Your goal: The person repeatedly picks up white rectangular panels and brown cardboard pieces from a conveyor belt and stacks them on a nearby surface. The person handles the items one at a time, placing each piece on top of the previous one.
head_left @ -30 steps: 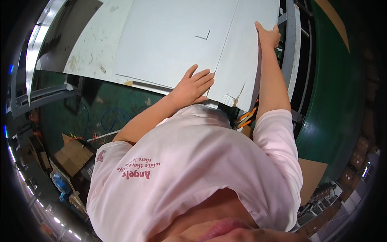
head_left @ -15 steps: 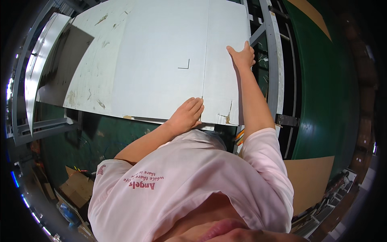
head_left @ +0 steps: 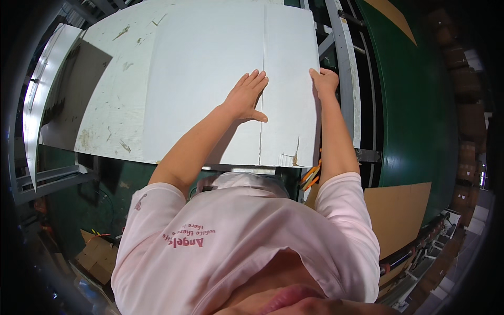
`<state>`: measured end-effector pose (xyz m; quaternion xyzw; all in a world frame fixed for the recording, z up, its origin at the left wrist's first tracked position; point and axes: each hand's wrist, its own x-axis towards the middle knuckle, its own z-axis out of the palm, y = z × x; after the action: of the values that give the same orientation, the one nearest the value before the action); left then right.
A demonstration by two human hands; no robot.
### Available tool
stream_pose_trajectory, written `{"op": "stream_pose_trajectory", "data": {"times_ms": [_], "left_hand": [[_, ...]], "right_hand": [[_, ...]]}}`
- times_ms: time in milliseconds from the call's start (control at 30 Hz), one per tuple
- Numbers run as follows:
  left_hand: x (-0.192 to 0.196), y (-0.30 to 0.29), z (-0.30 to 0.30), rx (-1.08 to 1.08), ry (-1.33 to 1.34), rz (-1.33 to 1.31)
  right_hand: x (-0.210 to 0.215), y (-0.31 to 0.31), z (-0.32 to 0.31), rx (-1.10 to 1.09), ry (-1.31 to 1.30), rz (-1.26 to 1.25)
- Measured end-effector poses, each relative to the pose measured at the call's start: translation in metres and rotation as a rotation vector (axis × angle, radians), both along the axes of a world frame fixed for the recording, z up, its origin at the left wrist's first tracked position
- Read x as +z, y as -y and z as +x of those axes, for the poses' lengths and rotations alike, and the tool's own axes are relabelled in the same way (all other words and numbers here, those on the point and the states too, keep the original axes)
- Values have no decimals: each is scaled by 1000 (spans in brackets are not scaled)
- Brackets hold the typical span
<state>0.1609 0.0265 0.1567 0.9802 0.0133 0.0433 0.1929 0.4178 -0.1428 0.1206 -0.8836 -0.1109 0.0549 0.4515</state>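
Note:
A large white cardboard sheet (head_left: 199, 68) lies flat before me, with a straight crease running front to back right of its middle. My left hand (head_left: 245, 100) rests palm down on the sheet beside this crease, open, its fingers stretched out and thumb apart. At the sheet's right edge, my right hand (head_left: 326, 83) is closed on the border, thumb toward the top face and fingers curled over the side; the fingertips are hidden. Close to the front right corner, the sheet has a torn, brownish split (head_left: 295, 156).
A scuffed white board (head_left: 113, 89) extends left of the sheet, beside an upright metal panel (head_left: 42, 100). Along the right runs a grey steel rail (head_left: 346, 79), then a green surface (head_left: 415, 121). Brown cardboard (head_left: 396, 215) stands at lower right. Orange strips (head_left: 312, 177) hang near the front corner.
My left hand has moved from the sheet's front edge farther onto it, covering the black corner mark, and its fingers have spread. The right hand has come slightly nearer, its thumb drawn toward the edge.

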Motion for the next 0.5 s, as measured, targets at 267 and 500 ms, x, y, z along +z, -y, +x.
{"op": "stream_pose_trajectory", "data": {"times_ms": [267,500], "left_hand": [[-12,-6,-1,1,1,-27],[5,6,-1,38,-51,-22]], "right_hand": [[63,-2,-17,115,-224,316],[4,6,-11,-46,-379,460]]}}
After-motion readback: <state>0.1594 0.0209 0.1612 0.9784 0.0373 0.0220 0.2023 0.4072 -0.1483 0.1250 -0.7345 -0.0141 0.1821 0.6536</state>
